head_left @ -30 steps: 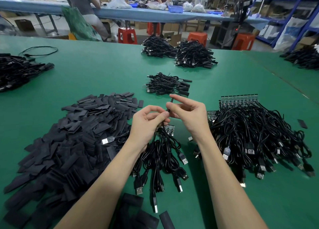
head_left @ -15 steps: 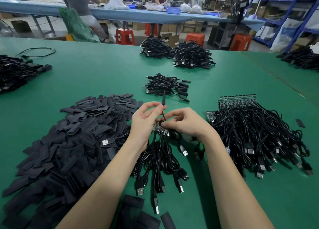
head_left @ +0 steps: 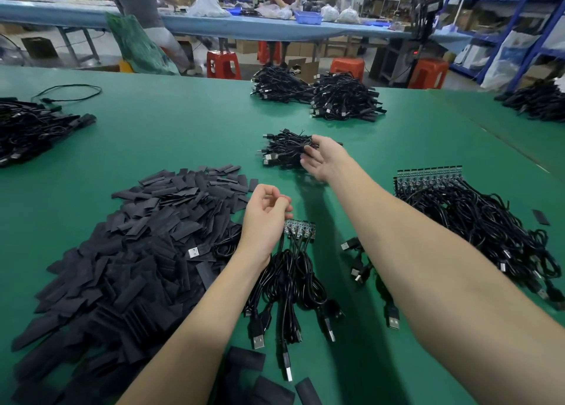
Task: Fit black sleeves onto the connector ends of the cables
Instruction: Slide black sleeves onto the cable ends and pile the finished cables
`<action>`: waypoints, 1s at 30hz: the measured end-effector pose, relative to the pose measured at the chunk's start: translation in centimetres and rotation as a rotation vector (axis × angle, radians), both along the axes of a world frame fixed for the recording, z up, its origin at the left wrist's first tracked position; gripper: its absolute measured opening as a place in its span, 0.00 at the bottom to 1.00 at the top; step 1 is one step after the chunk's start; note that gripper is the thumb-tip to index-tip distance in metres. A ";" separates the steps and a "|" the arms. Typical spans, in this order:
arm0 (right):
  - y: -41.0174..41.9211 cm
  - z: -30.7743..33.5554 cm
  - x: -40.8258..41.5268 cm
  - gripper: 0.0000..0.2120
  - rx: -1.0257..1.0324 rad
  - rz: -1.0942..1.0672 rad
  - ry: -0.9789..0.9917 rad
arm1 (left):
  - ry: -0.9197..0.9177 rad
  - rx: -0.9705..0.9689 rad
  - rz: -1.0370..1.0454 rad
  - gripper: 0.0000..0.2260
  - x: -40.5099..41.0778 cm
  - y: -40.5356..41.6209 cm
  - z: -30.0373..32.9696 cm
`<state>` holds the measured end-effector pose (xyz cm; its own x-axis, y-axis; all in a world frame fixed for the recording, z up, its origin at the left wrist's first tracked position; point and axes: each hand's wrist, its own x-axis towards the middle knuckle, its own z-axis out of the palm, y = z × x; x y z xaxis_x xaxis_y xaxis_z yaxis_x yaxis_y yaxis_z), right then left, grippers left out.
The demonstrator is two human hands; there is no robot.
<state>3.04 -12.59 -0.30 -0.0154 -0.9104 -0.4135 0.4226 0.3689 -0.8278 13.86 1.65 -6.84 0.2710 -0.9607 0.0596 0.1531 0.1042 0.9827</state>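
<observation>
My right hand (head_left: 328, 158) reaches forward onto the small heap of sleeved cables (head_left: 284, 151) in the middle of the green table (head_left: 183, 135). Its thumb and forefinger pinch a black sleeved cable end at the heap's right side, and the other fingers are spread. My left hand (head_left: 266, 213) is loosely curled just left of a strip of small circuit-board connector ends (head_left: 300, 229), with nothing visible in it. The strip's black cables (head_left: 290, 279) with USB plugs trail toward me. A big pile of flat black sleeves (head_left: 131, 252) lies to the left.
A large heap of unsleeved cables with board strips (head_left: 477, 227) lies at the right. Two cable bundles (head_left: 318, 94) sit at the far edge and another heap (head_left: 30, 129) at the far left. A few loose sleeves (head_left: 260, 383) lie close to me. People work at a blue bench behind.
Both hands were together over the near bundle, working a sleeve on a cable end. The right hand has since swung forward to the middle heap with the cable. The left hand stayed by the strip.
</observation>
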 end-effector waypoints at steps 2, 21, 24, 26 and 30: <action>-0.1 0.2 -0.4 0.14 0.023 0.084 0.085 | -0.022 -0.012 -0.009 0.08 -0.1 0.0 0.1; 13.3 -0.9 -4.3 0.21 -0.321 0.816 1.486 | -0.516 -0.166 -0.085 0.06 0.0 1.3 1.9; 13.4 -0.9 -4.6 0.20 -0.334 0.774 1.340 | -1.216 -0.312 -0.039 0.05 0.4 1.5 1.5; 13.5 -0.6 -5.0 0.20 -0.363 0.653 1.038 | -1.331 -0.282 -0.020 0.07 0.3 1.7 1.6; 13.6 0.0 -6.0 0.12 -0.320 0.506 0.652 | -1.127 -0.278 0.019 0.17 0.4 1.7 1.8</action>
<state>-2.94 1.01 -0.33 0.2770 -0.9423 -0.1877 -0.3208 0.0934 -0.9425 14.26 3.39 -5.00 -0.0562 -0.8730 0.4845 -0.7982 0.3308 0.5035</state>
